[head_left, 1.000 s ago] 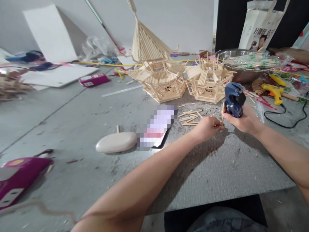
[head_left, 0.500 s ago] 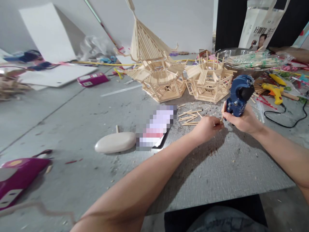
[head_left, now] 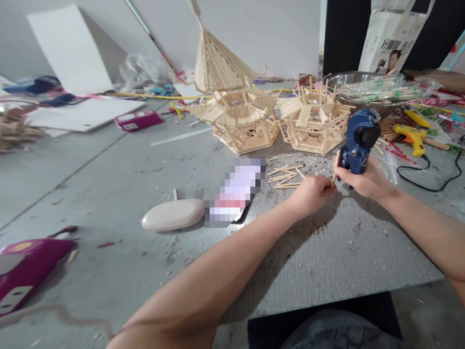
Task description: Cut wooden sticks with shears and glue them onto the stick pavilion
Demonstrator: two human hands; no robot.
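My right hand [head_left: 372, 182] grips a blue hand tool [head_left: 354, 157] with a curved upper part and a dark rounded piece; its exact kind is unclear. A short wooden stick [head_left: 337, 162] stands nearly upright by my right thumb, against the tool's near side. My left hand [head_left: 308, 194] is closed just left of it, its fingertips pinching the stick's lower end. Fingers of both hands partly hide the contact. Several loose cut sticks [head_left: 286, 177] lie on the table beyond my left hand.
Two wooden stick models stand behind: a roofed pavilion [head_left: 241, 116] and a lower roofless one [head_left: 316, 123]. A phone [head_left: 236, 191] and a pale oval case [head_left: 173, 215] lie left. Right are a yellow glue gun [head_left: 410, 135] with a cord and a metal bowl [head_left: 334, 80] of bagged sticks.
The blue tool and my right hand have shifted very slightly left. My left hand keeps its pinch, and the objects on the table stay where they were.
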